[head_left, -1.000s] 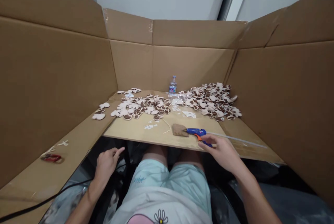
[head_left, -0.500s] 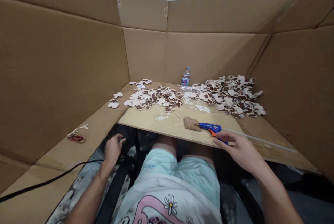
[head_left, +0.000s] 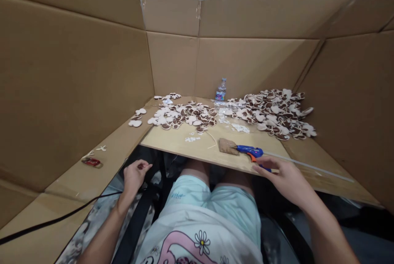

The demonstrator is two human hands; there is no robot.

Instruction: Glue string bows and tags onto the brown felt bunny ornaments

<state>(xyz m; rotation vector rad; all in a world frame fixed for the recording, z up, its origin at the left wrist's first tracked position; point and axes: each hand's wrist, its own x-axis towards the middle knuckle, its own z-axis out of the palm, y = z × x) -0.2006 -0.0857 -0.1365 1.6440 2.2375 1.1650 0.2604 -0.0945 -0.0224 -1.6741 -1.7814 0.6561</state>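
Observation:
A blue glue gun (head_left: 249, 150) with an orange trigger lies near the front edge of the wooden board (head_left: 172, 138). Its nozzle rests over a brown pad (head_left: 228, 146), and a long clear glue stick (head_left: 310, 166) extends from its back. My right hand (head_left: 285, 175) has its fingers and thumb around the gun's handle, partly covering it. Off the board's left front edge, my left hand (head_left: 135, 177) hangs in the air with thumb and fingertips pinched together. Whatever they hold, if anything, is too small to make out.
Brown-and-white felt pieces (head_left: 184, 115) lie mid-board; a larger heap (head_left: 277, 112) is at right. A water bottle (head_left: 221, 90) stands behind. Small white cutouts (head_left: 240, 128) and a pale cord (head_left: 211, 138) lie in front. A red cutter (head_left: 91, 161) and black cable (head_left: 58, 217) lie left.
My left hand has turned slightly, and its fingertips now point more to the right in a pinch. My right hand stays at the glue gun's handle. The view has shifted slightly.

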